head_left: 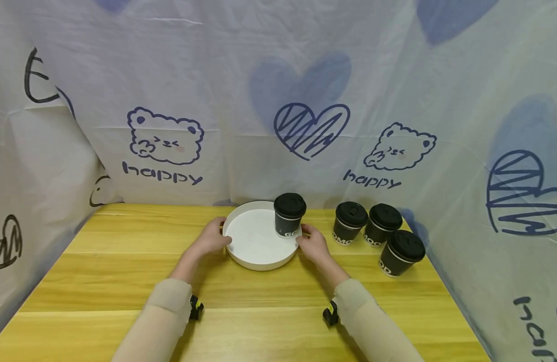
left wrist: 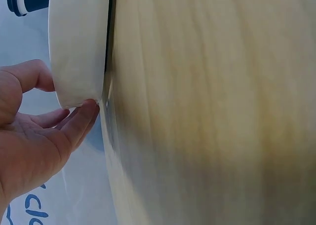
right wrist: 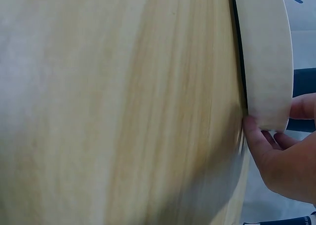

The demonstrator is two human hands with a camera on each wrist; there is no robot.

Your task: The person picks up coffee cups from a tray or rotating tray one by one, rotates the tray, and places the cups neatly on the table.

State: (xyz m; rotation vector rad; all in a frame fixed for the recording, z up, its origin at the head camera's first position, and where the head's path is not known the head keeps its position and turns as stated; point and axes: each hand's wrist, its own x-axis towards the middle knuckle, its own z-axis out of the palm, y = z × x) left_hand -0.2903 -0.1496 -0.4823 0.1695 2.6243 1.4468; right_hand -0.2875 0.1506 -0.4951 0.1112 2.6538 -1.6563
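A round white tray (head_left: 256,239) with a low wall is held from both sides near the back of the table. My left hand (head_left: 213,235) grips its left side, and in the left wrist view the thumb lies at the rim while the fingertips (left wrist: 89,104) reach the lower edge. On the opposite side my right hand (head_left: 312,243) grips the tray the same way, its fingers (right wrist: 251,124) at the bottom edge. One black paper cup (head_left: 289,215) with a black lid and white lettering stands upright inside the tray, toward the right hand.
Right of the tray, three more lidded black cups stand on the wooden table (head_left: 260,311): one nearest the tray (head_left: 349,223), one beside it (head_left: 381,225), one closer to the front (head_left: 400,253). A printed white cloth (head_left: 233,100) hangs behind and along the sides.
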